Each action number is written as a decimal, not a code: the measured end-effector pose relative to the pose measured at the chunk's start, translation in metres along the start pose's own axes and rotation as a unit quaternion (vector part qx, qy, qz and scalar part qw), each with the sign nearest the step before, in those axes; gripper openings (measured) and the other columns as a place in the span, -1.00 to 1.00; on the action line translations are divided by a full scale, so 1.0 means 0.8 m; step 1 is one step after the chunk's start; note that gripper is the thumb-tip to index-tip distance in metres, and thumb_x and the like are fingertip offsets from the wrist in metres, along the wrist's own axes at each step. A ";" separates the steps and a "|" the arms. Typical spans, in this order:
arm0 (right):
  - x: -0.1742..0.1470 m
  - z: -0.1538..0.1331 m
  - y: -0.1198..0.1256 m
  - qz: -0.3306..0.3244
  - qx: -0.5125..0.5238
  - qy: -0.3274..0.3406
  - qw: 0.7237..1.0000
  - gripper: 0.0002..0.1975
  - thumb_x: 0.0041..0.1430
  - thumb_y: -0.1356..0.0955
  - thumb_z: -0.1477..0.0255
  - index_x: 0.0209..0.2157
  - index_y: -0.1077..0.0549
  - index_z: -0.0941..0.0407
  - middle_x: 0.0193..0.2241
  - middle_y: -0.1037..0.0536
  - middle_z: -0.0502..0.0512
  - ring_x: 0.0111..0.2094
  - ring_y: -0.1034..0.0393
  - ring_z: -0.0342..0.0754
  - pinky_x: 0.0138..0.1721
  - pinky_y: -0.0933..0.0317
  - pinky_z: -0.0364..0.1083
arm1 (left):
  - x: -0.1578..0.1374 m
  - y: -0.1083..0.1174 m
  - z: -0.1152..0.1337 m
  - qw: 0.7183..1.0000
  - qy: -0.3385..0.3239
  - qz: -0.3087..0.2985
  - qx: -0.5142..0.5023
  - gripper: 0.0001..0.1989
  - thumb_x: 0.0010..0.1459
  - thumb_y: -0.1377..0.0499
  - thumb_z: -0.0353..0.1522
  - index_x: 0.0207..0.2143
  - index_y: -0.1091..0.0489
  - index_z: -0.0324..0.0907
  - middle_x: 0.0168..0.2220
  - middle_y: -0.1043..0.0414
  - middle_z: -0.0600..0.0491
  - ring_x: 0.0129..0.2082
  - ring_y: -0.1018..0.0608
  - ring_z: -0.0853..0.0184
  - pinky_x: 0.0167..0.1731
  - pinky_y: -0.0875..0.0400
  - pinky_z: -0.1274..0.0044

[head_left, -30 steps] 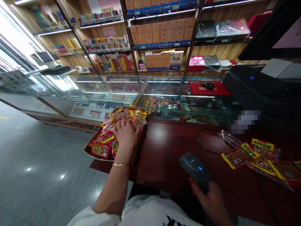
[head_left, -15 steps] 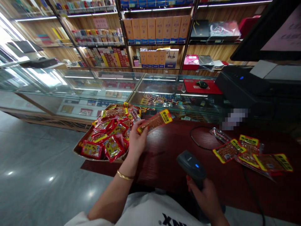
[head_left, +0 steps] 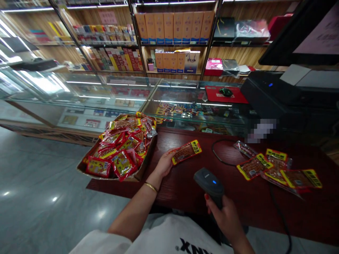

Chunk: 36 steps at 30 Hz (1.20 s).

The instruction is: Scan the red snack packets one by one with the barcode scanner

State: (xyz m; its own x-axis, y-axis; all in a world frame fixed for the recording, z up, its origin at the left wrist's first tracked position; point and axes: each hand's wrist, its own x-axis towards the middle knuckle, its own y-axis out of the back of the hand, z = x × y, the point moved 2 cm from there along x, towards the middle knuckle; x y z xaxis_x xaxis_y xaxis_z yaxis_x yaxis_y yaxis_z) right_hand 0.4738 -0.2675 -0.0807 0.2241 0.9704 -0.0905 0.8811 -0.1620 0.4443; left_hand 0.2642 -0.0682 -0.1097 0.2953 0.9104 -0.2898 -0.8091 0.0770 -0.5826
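Note:
My left hand (head_left: 163,164) holds a flat snack packet (head_left: 186,151) with a yellow end, over the dark red wooden counter (head_left: 185,183), just right of a cardboard tray (head_left: 140,171) heaped with several red and yellow snack packets (head_left: 122,144). My right hand (head_left: 226,217) grips a black barcode scanner (head_left: 209,182) with a blue light, its head below and to the right of the held packet. Several similar packets (head_left: 275,167) lie loose on the counter to the right.
The scanner's black cable (head_left: 224,162) loops across the counter. A glass display case (head_left: 169,106) runs behind it, with a red mouse pad and mouse (head_left: 224,93). A black register unit (head_left: 286,95) stands at the right. Shelves of boxes (head_left: 174,28) line the back wall.
My left hand lifted one packet out of the tray and carried it right and down, closer to the scanner. My right hand kept hold of the scanner, shifting slightly left.

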 end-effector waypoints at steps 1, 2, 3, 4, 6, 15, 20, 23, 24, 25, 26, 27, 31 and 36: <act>0.000 0.000 -0.001 -0.006 0.001 -0.004 1.000 -0.53 0.28 -0.37 -0.04 -0.42 -0.52 0.08 -0.62 -0.55 0.04 -0.56 -0.48 0.00 -0.45 -0.33 -0.10 | 0.000 0.000 0.000 1.000 0.003 0.000 -0.004 -0.65 0.07 -0.41 -0.30 -0.09 -0.62 -0.24 -0.09 -0.67 -0.13 -0.09 -0.67 0.13 0.07 -0.49 0.28; 0.000 -0.001 -0.002 -0.010 0.002 -0.007 1.000 -0.52 0.28 -0.36 -0.05 -0.42 -0.52 0.08 -0.61 -0.56 0.04 -0.56 -0.48 0.01 -0.45 -0.33 -0.10 | 0.000 0.000 0.000 1.000 0.006 0.000 -0.008 -0.66 0.08 -0.41 -0.31 -0.09 -0.62 -0.25 -0.08 -0.66 -0.14 -0.08 -0.67 0.12 0.08 -0.50 0.27; 0.001 -0.002 -0.003 -0.014 0.002 -0.008 1.000 -0.51 0.28 -0.35 -0.06 -0.42 -0.52 0.08 -0.61 -0.56 0.04 -0.56 -0.48 0.01 -0.45 -0.33 -0.10 | 0.001 0.001 -0.001 1.000 0.009 0.000 -0.010 -0.66 0.08 -0.40 -0.31 -0.08 -0.61 -0.26 -0.08 -0.66 -0.15 -0.08 -0.67 0.11 0.07 -0.50 0.26; 0.001 -0.003 -0.004 -0.018 0.000 -0.008 1.000 -0.51 0.28 -0.35 -0.07 -0.42 -0.52 0.08 -0.61 -0.56 0.05 -0.56 -0.48 0.01 -0.45 -0.33 -0.10 | 0.001 0.001 -0.001 1.000 0.012 0.000 -0.010 -0.66 0.09 -0.40 -0.32 -0.08 -0.61 -0.27 -0.09 -0.66 -0.16 -0.08 -0.67 0.10 0.07 -0.50 0.25; 0.002 -0.003 -0.005 -0.022 -0.001 -0.007 1.000 -0.50 0.28 -0.34 -0.07 -0.43 -0.52 0.08 -0.63 -0.54 0.04 -0.57 -0.47 0.00 -0.46 -0.32 -0.10 | 0.002 0.002 -0.002 1.000 0.016 0.000 -0.010 -0.66 0.09 -0.40 -0.33 -0.09 -0.61 -0.28 -0.11 -0.67 -0.17 -0.10 -0.68 0.11 0.05 -0.52 0.26; 0.005 0.006 -0.003 -0.010 -0.002 -0.010 1.000 -0.49 0.28 -0.33 -0.08 -0.44 -0.50 0.08 -0.65 -0.54 0.02 -0.59 -0.46 -0.01 -0.48 -0.31 -0.11 | 0.003 0.002 0.000 1.000 0.022 0.014 -0.012 -0.71 0.11 -0.35 -0.39 -0.10 -0.60 -0.28 -0.10 -0.66 -0.16 -0.14 -0.69 0.15 0.03 -0.55 0.29; 0.003 0.002 0.000 -0.013 -0.011 -0.005 1.000 -0.47 0.28 -0.32 -0.09 -0.45 -0.50 0.08 -0.65 -0.54 0.03 -0.59 -0.47 0.00 -0.47 -0.31 -0.11 | 0.005 0.002 -0.002 0.999 0.019 0.030 -0.024 -0.73 0.07 -0.38 -0.40 -0.15 -0.59 -0.29 -0.13 -0.67 -0.17 -0.18 -0.69 0.16 0.00 -0.56 0.28; 0.001 0.004 0.002 -0.009 -0.010 -0.005 1.000 -0.47 0.29 -0.31 -0.09 -0.46 -0.50 0.08 -0.65 -0.54 0.04 -0.59 -0.47 0.00 -0.48 -0.30 -0.11 | 0.007 0.002 -0.004 0.998 0.005 0.042 -0.042 -0.76 0.05 -0.39 -0.40 -0.20 -0.57 -0.28 -0.19 -0.67 -0.17 -0.16 -0.70 0.11 0.02 -0.55 0.22; 0.000 0.004 0.002 -0.010 -0.008 -0.006 1.000 -0.47 0.29 -0.31 -0.09 -0.46 -0.50 0.08 -0.65 -0.54 0.04 -0.59 -0.47 0.00 -0.48 -0.30 -0.11 | 0.008 0.002 -0.004 0.998 0.003 0.041 -0.044 -0.77 0.04 -0.40 -0.40 -0.21 -0.57 -0.28 -0.19 -0.67 -0.17 -0.14 -0.69 0.10 0.03 -0.55 0.22; 0.000 0.005 0.002 -0.012 -0.008 -0.007 1.000 -0.48 0.29 -0.31 -0.08 -0.45 -0.51 0.08 -0.64 -0.55 0.05 -0.59 -0.48 0.00 -0.48 -0.31 -0.11 | 0.008 0.002 -0.004 0.998 0.005 0.037 -0.042 -0.76 0.04 -0.40 -0.40 -0.21 -0.58 -0.28 -0.19 -0.67 -0.17 -0.12 -0.69 0.10 0.03 -0.54 0.23; 0.000 0.005 0.002 -0.014 -0.008 -0.007 1.000 -0.48 0.29 -0.31 -0.08 -0.44 -0.52 0.08 -0.64 -0.56 0.05 -0.59 -0.48 0.01 -0.48 -0.31 -0.11 | 0.008 0.001 -0.003 0.999 0.009 0.033 -0.037 -0.76 0.04 -0.39 -0.40 -0.20 -0.58 -0.28 -0.19 -0.67 -0.17 -0.11 -0.69 0.10 0.03 -0.55 0.24; 0.001 0.005 0.002 -0.015 -0.011 -0.005 1.000 -0.48 0.29 -0.32 -0.08 -0.44 -0.53 0.08 -0.64 -0.56 0.06 -0.58 -0.49 0.01 -0.47 -0.32 -0.11 | 0.007 0.001 -0.002 0.999 0.014 0.030 -0.029 -0.75 0.04 -0.39 -0.40 -0.19 -0.59 -0.28 -0.18 -0.67 -0.17 -0.11 -0.69 0.10 0.02 -0.55 0.26; 0.003 0.002 0.004 0.000 -0.024 0.007 1.000 -0.51 0.30 -0.33 -0.04 -0.44 -0.53 0.08 -0.63 -0.56 0.05 -0.58 -0.49 0.01 -0.46 -0.33 -0.10 | 0.003 -0.004 0.005 0.999 0.021 0.030 -0.016 -0.72 0.08 -0.35 -0.42 -0.12 -0.60 -0.31 -0.15 -0.67 -0.18 -0.16 -0.69 0.14 -0.03 -0.58 0.33; 0.001 -0.006 0.012 0.028 -0.014 0.002 0.999 -0.53 0.30 -0.34 -0.03 -0.38 -0.54 0.10 -0.63 -0.57 0.05 -0.57 -0.51 0.02 -0.45 -0.35 -0.10 | 0.001 -0.017 0.003 0.998 0.021 0.058 -0.001 -0.75 0.10 -0.31 -0.45 -0.14 -0.60 -0.29 -0.16 -0.68 -0.12 -0.24 -0.69 0.24 -0.14 -0.60 0.45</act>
State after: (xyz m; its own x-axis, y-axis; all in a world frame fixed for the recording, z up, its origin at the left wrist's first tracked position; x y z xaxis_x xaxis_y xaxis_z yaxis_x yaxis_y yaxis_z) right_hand 0.4803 -0.2671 -0.0725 0.2717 0.9604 -0.0609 0.8547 -0.2118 0.4739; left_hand 0.2745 -0.0676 -0.1000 0.2210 0.8951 -0.3873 -0.8380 -0.0289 -0.5449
